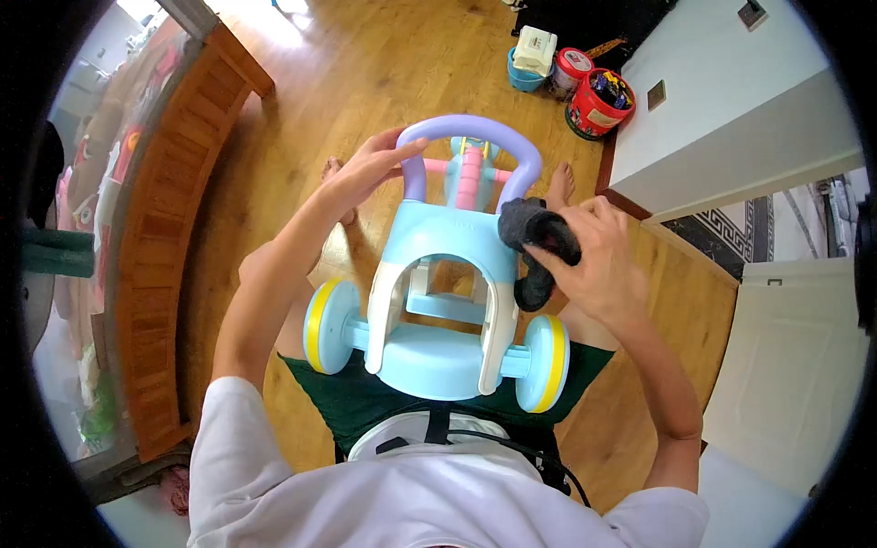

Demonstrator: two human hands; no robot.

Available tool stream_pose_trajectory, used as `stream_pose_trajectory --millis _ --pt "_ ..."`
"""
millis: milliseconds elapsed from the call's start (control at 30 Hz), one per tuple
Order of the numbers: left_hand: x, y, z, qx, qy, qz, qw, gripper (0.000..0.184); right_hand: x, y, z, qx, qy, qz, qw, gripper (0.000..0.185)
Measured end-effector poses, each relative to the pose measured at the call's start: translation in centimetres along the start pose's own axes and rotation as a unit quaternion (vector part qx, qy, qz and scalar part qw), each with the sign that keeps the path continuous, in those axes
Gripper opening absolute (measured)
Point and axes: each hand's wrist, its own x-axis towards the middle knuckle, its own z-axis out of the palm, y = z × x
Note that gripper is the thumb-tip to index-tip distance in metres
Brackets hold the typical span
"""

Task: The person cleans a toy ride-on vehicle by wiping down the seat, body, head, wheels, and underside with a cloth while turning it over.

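A light-blue and white plastic toy walker (448, 228) with a purple handle (470, 126) and yellow-rimmed wheels rests across my lap. My left hand (373, 164) is wrapped round the left side of the purple handle. In my right hand (598, 260) is a dark grey cloth (539, 233), bunched against the toy's upper right corner, with one end hanging down beside the body. Pink and pale-blue parts (469, 178) of the toy show through the handle loop.
A wooden bed frame (164, 228) runs along the left. Red buckets (598, 105) and a blue tub (526, 78) stand on the wood floor (365, 55) at the upper right, beside a white wall (731, 119). A white door (776, 365) is at the right. My bare feet are beyond the toy.
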Motion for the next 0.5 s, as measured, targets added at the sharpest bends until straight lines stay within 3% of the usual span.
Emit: stream_pose_trajectory --millis 33,100,200,333,500 --pt "1.2 -0.4 0.5 -0.031 -0.006 0.013 0.999 0.054 0.4 0.4 0.6 0.022 0.042 -0.069 0.997 0.040" --pt "2.9 -1.5 1.4 -0.093 -0.015 0.039 0.995 0.044 1.3 0.2 1.7 0.084 0.010 -0.083 0.993 0.035" --pt "3.0 -2.2 2.6 -0.144 0.066 0.046 0.986 0.031 3.3 -0.7 4.1 0.118 0.000 -0.101 0.988 0.026" --pt "2.9 -2.4 3.3 -0.158 0.123 0.064 0.978 0.029 6.8 -1.0 5.5 0.134 -0.080 -0.077 0.985 0.024" --pt "3.0 -2.7 2.9 -0.144 0.107 0.063 0.982 0.029 10.3 -1.5 7.6 0.161 -0.142 -0.077 0.974 0.026"
